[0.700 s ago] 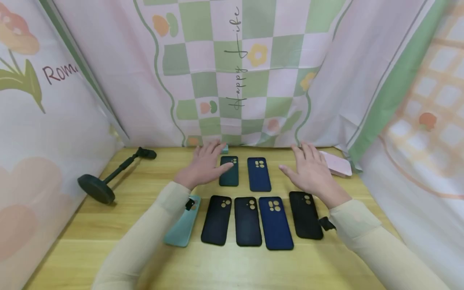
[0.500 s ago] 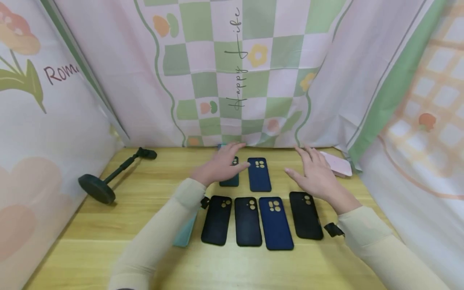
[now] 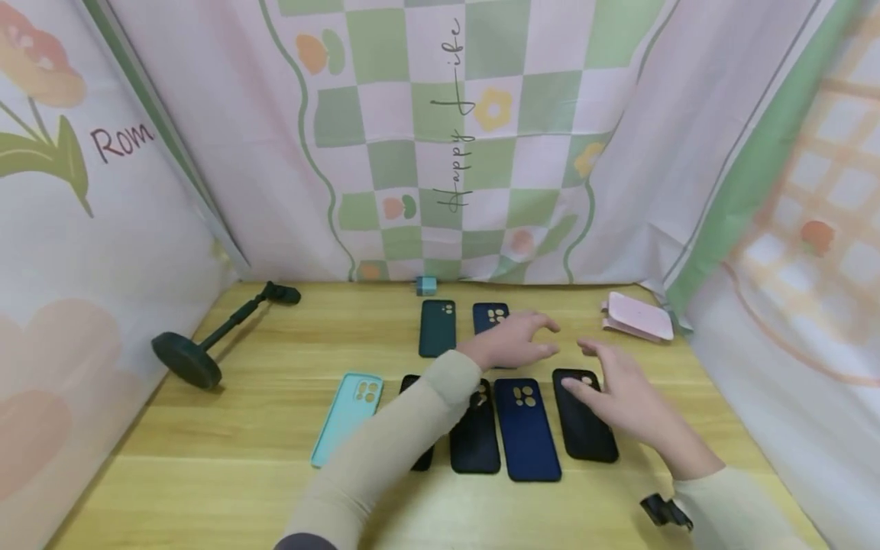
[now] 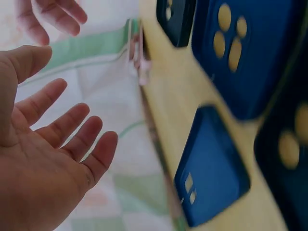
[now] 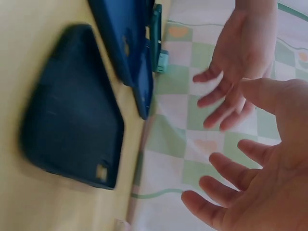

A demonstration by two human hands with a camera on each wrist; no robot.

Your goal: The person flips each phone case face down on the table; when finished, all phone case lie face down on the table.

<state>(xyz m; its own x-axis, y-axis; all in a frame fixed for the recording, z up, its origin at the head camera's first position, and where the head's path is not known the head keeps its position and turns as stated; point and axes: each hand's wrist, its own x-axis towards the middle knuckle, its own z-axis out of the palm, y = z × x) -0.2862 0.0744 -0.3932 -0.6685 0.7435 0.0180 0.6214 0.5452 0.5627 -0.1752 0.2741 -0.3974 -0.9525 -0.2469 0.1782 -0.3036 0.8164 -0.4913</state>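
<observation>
My left hand [image 3: 512, 340] is over the back blue phone case [image 3: 488, 317], partly hiding it, with nothing between its loosely spread fingers. Facing it, my right hand [image 3: 629, 397] hovers over the rightmost black phone case [image 3: 587, 428], also holding nothing. In the front row lie a light teal case [image 3: 344, 420], two black cases, one of them [image 3: 474, 439] partly under my left sleeve, and a larger blue case [image 3: 528, 431]. Behind them lies a dark green case [image 3: 437, 328]. Both wrist views show the hands above the table with bent, parted fingers.
A dark round-based stand [image 3: 186, 359] lies at the left of the wooden table [image 3: 227, 489]. A small teal plug-like block [image 3: 426, 286] sits at the back, and a pink folding object [image 3: 639, 315] at the back right. Patterned cloth [image 3: 385, 168] hangs behind and at both sides.
My left hand has swept right from the dark green case to the back blue one, uncovering the light teal case. My right hand has come nearer, over the rightmost black case. The cases stay put.
</observation>
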